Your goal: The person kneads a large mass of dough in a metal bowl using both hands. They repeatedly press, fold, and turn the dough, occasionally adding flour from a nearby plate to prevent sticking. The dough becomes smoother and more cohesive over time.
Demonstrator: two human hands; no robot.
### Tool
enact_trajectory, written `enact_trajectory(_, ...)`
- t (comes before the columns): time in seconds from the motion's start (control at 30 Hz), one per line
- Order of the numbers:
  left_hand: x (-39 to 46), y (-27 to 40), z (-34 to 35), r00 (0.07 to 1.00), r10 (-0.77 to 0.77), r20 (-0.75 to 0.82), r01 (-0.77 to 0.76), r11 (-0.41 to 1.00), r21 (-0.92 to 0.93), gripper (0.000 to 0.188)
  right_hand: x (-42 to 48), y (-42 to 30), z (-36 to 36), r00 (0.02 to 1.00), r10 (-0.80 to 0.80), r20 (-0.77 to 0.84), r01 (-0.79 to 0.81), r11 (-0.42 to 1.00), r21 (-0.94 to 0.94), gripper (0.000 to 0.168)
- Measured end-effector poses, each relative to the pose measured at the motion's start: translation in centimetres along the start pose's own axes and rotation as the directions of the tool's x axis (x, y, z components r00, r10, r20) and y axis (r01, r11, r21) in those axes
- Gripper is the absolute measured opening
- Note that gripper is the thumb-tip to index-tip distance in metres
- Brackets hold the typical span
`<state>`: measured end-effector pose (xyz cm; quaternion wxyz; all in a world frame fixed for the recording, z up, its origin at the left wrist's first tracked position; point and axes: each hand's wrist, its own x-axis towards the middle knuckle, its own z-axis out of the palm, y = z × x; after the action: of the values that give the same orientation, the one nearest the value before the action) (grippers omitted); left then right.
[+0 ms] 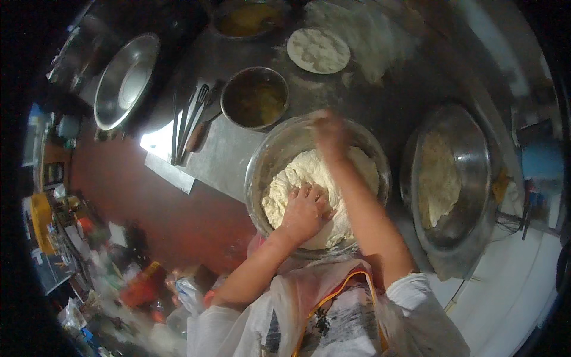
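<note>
A large metal basin (257, 173) stands at the counter's edge against my body, with a big mass of pale dough (292, 172) in it. My left hand (308, 207) presses down on the dough, its fingers slightly spread and curled at the tips. Above the far side of the basin is my right hand (329, 134), blurred; whether its fingers are closed or hold anything cannot be told. Just beyond the rim sits a smaller metal bowl (255, 98) with yellowish liquid, close to the basin.
A plate of white powder (318, 50) lies farther back, near another bowl of yellow liquid (249, 20). On the right stands a large metal basin (477, 178) holding pale dough or batter. Tongs and other long utensils (183, 129) lie at the left, near an empty metal basin (127, 82).
</note>
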<state>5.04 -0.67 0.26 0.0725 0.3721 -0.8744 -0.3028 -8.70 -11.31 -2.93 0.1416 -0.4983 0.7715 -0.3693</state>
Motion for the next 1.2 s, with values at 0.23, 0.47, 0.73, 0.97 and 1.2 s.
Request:
enact_trajectory(0.23,-0.4,0.2,-1.5,0.994,0.010,0.111,0.003,0.993,-0.114,0.042,0.5,3.9,-6.0,0.999,0.037,-0.010,-0.038,0.977,-0.209,0.017)
enact_trajectory(0.47,-2.1,0.0,-3.6,0.992,0.083,0.100,-0.066,0.985,-0.158,0.044,-0.8,2.2,-1.6,0.920,-0.049,0.389,0.223,0.881,-0.417,0.022)
enact_trajectory(0.73,-2.8,0.2,-4.5,0.990,0.117,0.084,-0.121,0.991,0.055,0.044,0.8,3.3,-0.7,0.665,0.086,0.742,0.405,0.793,-0.454,0.023)
enact_trajectory(0.97,-4.3,-2.9,-3.0,0.944,0.230,0.237,-0.266,0.955,0.133,0.053,-10.1,-0.7,-11.0,0.618,-0.262,0.742,0.432,0.901,-0.042,0.032)
enact_trajectory(1.2,3.0,-3.2,-0.6,0.997,-0.031,0.070,0.003,0.930,0.366,0.065,-1.1,1.0,-3.0,0.775,-0.039,0.631,0.269,0.923,-0.274,0.031)
